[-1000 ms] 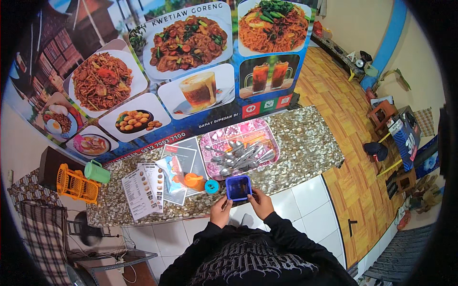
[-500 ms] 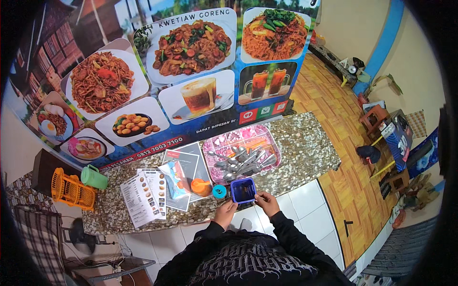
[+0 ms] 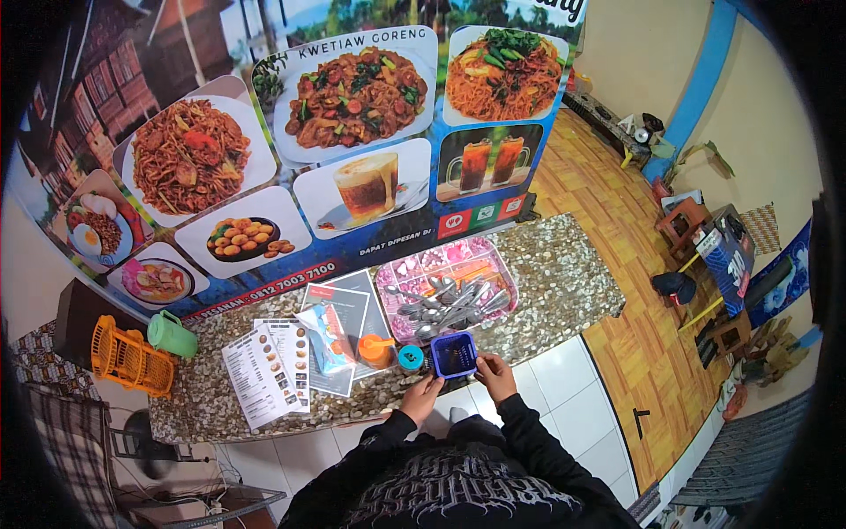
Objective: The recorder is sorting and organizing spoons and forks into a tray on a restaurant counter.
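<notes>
A small dark-blue square basket (image 3: pixel 455 374) is at the counter's near edge, its opening facing up. My left hand (image 3: pixel 421 401) has its fingers closed at the basket's near left corner. With thumb and fingers my right hand (image 3: pixel 497 379) grips the right side. Whether the basket's base touches the counter, I cannot tell. Just left of it stands a container with a turquoise lid (image 3: pixel 411 357), and beside that an orange container (image 3: pixel 375 351). Beyond the basket, a pink compartment tray (image 3: pixel 502 275) holds a heap of metal spoons and forks (image 3: pixel 451 305).
Menu sheets (image 3: pixel 264 370) and a blue-and-white packet (image 3: pixel 326 339) lie left on the stone-topped counter (image 3: pixel 564 264). An orange basket (image 3: pixel 132 357) and a green jug (image 3: pixel 173 334) stand at its left end. A tall food banner (image 3: pixel 352 238) rises along the far side.
The view has shifted slightly. The blue basket now tilts a little differently between my hands, which keep their hold on it.
</notes>
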Action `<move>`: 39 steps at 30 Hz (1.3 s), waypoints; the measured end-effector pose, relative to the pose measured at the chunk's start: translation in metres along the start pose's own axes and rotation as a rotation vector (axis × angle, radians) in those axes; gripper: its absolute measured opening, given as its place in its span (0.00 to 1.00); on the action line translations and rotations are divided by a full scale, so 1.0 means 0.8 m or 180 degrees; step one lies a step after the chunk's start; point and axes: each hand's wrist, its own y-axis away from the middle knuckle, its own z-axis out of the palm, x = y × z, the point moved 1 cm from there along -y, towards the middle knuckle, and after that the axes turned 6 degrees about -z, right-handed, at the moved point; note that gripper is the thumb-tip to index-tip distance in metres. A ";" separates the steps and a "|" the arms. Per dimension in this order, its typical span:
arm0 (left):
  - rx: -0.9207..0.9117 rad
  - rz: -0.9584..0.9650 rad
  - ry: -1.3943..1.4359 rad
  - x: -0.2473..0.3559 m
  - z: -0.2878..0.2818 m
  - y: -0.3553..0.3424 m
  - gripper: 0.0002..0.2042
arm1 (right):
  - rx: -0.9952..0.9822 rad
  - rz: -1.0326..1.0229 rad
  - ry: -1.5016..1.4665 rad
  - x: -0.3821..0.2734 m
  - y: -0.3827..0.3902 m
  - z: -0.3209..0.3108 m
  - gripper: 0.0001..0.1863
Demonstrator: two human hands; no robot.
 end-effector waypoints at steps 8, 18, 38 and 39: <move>-0.0509 -0.0322 -0.0669 -0.003 -0.004 -0.018 0.27 | -0.0509 0.0432 0.0315 -0.014 -0.019 -0.020 0.19; -0.0816 -0.1057 -0.1143 0.064 -0.037 -0.005 0.32 | -0.1525 0.0392 0.0798 -0.056 -0.063 -0.037 0.19; 0.0820 -0.0200 -0.0319 0.054 -0.028 -0.289 0.13 | -0.1838 -0.1607 0.2403 -0.073 -0.295 0.057 0.10; 0.1215 0.0026 -0.0630 0.016 -0.037 -0.311 0.14 | -0.1895 -0.1589 0.2372 -0.069 -0.295 0.079 0.10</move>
